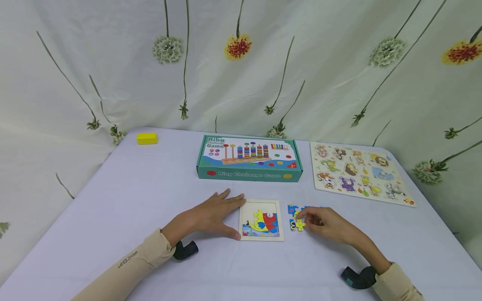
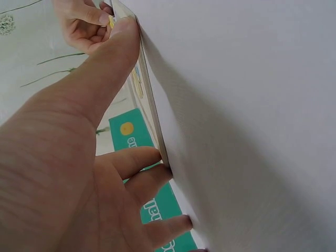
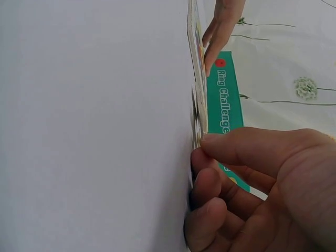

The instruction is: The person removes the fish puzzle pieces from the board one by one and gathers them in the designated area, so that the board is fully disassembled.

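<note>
A small square wooden puzzle tray (image 1: 260, 205) lies on the white tablecloth, its lower part filled with joined red, yellow and blue pieces (image 1: 269, 220). My left hand (image 1: 211, 214) has its fingers spread, with the thumb and fingertips touching the tray's left edge. In the left wrist view that hand (image 2: 113, 194) meets the thin edge of the tray (image 2: 149, 102). Just right of the tray lie several loose puzzle pieces (image 1: 292, 210). Over them my right hand (image 1: 328, 223) has curled fingers and pinches a yellow puzzle piece, mostly hidden by the fingertips.
Behind the tray stands a green Ring Challenge Game box (image 1: 249, 174). An animal puzzle board (image 1: 361, 171) lies at the back right. A yellow block (image 1: 147, 139) sits at the back left. Flower-print cloth (image 1: 324, 83) hangs behind the table.
</note>
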`<action>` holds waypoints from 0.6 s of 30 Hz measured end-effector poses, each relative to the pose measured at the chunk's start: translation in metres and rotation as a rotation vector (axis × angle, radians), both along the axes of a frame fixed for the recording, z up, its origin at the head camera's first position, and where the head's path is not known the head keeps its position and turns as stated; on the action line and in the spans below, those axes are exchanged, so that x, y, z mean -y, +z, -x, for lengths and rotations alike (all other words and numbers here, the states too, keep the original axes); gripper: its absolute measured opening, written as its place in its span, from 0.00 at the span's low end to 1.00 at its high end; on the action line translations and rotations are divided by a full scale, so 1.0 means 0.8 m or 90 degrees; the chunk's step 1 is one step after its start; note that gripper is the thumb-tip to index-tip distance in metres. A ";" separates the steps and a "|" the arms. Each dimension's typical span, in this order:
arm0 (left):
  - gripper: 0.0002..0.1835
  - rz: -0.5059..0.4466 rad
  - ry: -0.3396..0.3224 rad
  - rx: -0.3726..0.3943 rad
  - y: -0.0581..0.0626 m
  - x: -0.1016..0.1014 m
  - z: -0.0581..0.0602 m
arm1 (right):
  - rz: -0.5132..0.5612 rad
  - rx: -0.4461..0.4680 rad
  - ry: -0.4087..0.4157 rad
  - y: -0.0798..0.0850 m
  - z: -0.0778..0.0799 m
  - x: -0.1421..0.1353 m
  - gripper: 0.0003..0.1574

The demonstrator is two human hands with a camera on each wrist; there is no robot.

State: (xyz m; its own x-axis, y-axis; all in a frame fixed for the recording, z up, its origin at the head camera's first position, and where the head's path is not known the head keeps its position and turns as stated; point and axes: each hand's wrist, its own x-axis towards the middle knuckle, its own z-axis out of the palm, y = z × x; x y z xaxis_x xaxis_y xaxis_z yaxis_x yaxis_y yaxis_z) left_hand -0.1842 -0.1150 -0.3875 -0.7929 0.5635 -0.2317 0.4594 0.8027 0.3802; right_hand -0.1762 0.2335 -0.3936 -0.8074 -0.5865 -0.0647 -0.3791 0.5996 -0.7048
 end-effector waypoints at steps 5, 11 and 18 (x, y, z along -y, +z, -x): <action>0.53 0.000 0.005 -0.002 0.000 -0.001 0.000 | 0.007 0.006 0.003 0.001 0.000 0.001 0.14; 0.53 -0.002 0.003 -0.001 0.001 -0.001 -0.001 | 0.014 0.013 0.003 0.002 -0.001 0.001 0.13; 0.53 -0.003 0.006 -0.002 0.001 -0.002 0.000 | 0.011 0.014 -0.004 0.002 -0.002 0.001 0.14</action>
State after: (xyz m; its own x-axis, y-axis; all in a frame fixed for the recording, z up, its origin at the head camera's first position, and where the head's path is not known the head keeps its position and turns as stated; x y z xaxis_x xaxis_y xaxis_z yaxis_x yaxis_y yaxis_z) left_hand -0.1839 -0.1138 -0.3870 -0.7993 0.5570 -0.2256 0.4530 0.8051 0.3829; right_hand -0.1750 0.2326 -0.3922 -0.8096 -0.5825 -0.0724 -0.3598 0.5901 -0.7227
